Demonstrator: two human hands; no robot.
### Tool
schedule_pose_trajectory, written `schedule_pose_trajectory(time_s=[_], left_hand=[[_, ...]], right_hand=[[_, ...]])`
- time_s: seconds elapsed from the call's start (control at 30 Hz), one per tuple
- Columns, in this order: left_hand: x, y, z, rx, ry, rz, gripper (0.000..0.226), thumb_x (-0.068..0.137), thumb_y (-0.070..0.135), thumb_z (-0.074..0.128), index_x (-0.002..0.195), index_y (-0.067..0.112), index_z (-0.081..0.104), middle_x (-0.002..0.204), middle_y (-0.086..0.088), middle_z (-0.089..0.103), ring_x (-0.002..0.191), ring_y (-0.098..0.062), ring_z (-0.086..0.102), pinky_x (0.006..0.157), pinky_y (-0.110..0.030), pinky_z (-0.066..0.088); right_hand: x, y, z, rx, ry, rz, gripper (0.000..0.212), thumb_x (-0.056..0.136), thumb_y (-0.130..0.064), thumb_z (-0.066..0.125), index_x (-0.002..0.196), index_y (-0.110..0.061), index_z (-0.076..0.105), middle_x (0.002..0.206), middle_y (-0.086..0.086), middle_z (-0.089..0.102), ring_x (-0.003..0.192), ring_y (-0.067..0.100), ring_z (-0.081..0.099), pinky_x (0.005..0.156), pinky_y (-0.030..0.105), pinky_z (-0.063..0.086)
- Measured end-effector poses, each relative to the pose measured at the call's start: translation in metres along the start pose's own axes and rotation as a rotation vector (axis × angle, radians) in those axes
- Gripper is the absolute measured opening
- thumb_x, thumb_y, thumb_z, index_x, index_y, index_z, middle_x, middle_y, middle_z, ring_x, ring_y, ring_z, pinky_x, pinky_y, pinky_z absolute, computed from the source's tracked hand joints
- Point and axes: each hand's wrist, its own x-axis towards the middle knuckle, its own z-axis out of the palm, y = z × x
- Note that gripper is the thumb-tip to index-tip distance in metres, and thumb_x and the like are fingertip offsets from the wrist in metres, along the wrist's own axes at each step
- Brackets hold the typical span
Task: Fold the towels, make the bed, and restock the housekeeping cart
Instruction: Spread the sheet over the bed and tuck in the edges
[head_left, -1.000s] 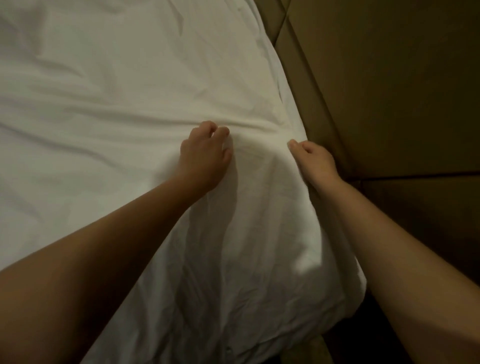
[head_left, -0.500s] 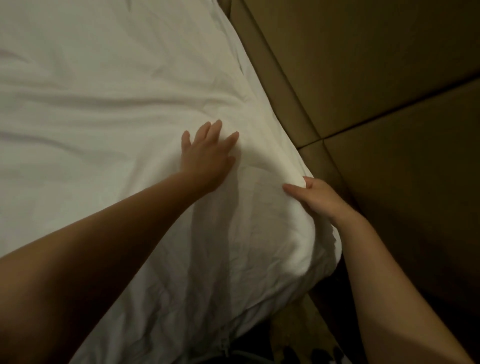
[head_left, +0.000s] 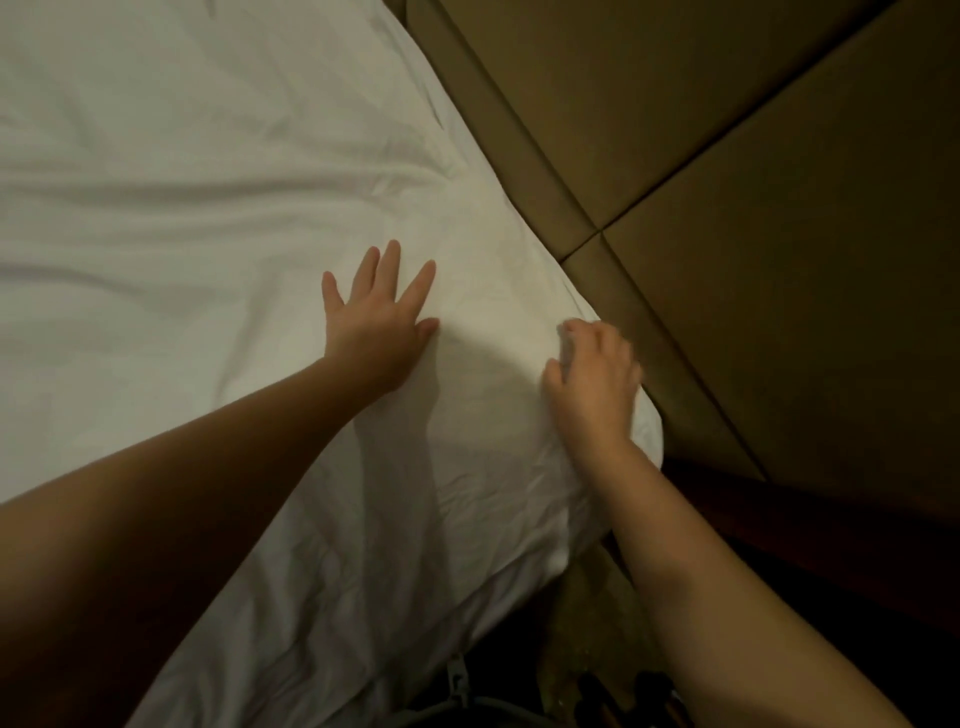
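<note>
White bed sheet (head_left: 208, 156) lies wrinkled under both grips; this is the bed-making step. Left grip (head_left: 382, 317) is spread flat and pressing it, right grip (head_left: 592, 379) is curled, pinching its corner edge. Next, probably: pull taut and smooth the wrinkles beyond the left grip.

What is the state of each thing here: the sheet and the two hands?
sheet: spread out, creased, more wrinkled toward the near corner.
left hand: open, fingers spread, pressing flat on the sheet.
right hand: fingers curled, gripping the sheet at its edge; slightly blurred.
</note>
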Motion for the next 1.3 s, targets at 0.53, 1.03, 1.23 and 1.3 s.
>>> schedule_pose_trajectory(time_s=[0.53, 1.03, 1.23, 1.3], left_hand=[[0.037, -0.179, -0.014, 0.050, 0.181, -0.154, 0.058, 0.094, 0.051, 0.027, 0.138, 0.020, 0.048, 0.143, -0.017, 0.044, 0.130, -0.035, 0.045, 0.101, -0.062, 0.031], [0.073, -0.233, 0.006, -0.056, 0.438, -0.290, 0.059, 0.083, 0.035, 0.036, 0.140, 0.023, 0.036, 0.146, -0.011, 0.042, 0.134, -0.026, 0.032, 0.104, -0.045, 0.024], [0.073, -0.233, 0.007, -0.075, 0.465, -0.293, 0.058, 0.082, 0.034, 0.038, 0.139, 0.025, 0.038, 0.144, -0.010, 0.044, 0.133, -0.026, 0.034, 0.104, -0.045, 0.026], [0.074, -0.232, 0.006, -0.080, 0.479, -0.296, 0.057, 0.082, 0.034, 0.038, 0.138, 0.025, 0.039, 0.143, -0.009, 0.046, 0.132, -0.025, 0.036, 0.104, -0.045, 0.027]], right_hand=[[0.122, -0.207, 0.082, -0.116, -0.081, -0.403, 0.053, 0.101, -0.040, 0.016, 0.152, -0.030, 0.005, 0.161, -0.008, 0.001, 0.147, 0.013, -0.003, 0.117, 0.037, -0.006], [0.247, -0.324, 0.040, 0.452, -0.057, -0.254, 0.029, 0.090, -0.011, 0.041, 0.098, -0.018, 0.067, 0.100, 0.001, 0.064, 0.099, 0.020, 0.056, 0.091, 0.030, 0.043], [0.280, -0.365, 0.001, 0.467, -0.980, 0.006, 0.024, 0.093, -0.018, 0.057, 0.071, -0.008, 0.059, 0.049, 0.001, 0.054, 0.041, 0.013, 0.048, 0.037, 0.018, 0.036], [0.278, -0.366, 0.005, 0.461, -1.150, 0.065, 0.029, 0.095, -0.032, 0.054, 0.084, -0.007, 0.064, 0.063, 0.002, 0.068, 0.050, 0.011, 0.064, 0.045, 0.020, 0.052]])
